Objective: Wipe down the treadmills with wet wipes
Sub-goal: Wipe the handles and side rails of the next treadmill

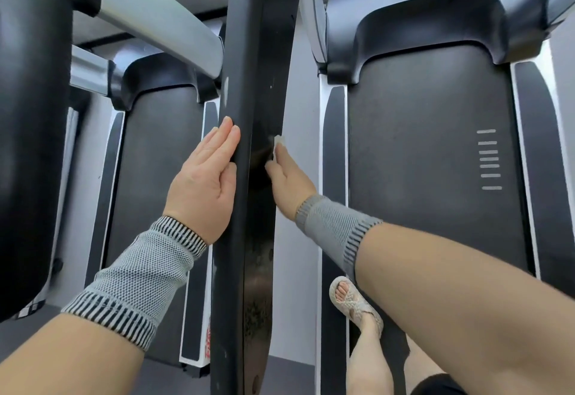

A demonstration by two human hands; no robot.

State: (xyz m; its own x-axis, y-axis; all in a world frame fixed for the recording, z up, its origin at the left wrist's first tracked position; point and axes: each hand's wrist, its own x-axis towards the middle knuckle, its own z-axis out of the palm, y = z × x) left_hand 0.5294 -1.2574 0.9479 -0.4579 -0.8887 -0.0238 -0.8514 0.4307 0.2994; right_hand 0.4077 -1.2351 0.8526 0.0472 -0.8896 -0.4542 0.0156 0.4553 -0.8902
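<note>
left treadmill [155,177]: belt and side rails in view, no wipe on it. Can't tell if it's been cleaned; nothing visibly wet. Judging it as still open.
left hand [205,177]: flat against the left face of the black handrail [249,83], fingers [225,136] straight and together, holding nothing. Looks like it's just bracing the rail. Grey knit wrist sleeve [137,279] on the forearm.
black handrail: the part being worked now. Long dark bar running top to bottom between the two machines. Streaky sheen around the hands and dull speckled patches lower down, so my read is it's partly wiped, lower stretch likely not done.
wet wipe [278,142]: small white wad, pressed onto the right edge of the handrail about mid-length, mostly hidden under the fingertips.
right hand [287,177]: fingers folded over the wipe, pinning it to the rail; thumb side touches the bar. Mid-stroke by the look of it, direction unknown.
right treadmill [435,161]: belt, side rails and motor cover visible, dry-looking. Person's sandalled foot [351,301] stands on its left side rail.
progress: early to mid. One rail in hand; consoles, remaining rails and both decks probably left.
</note>
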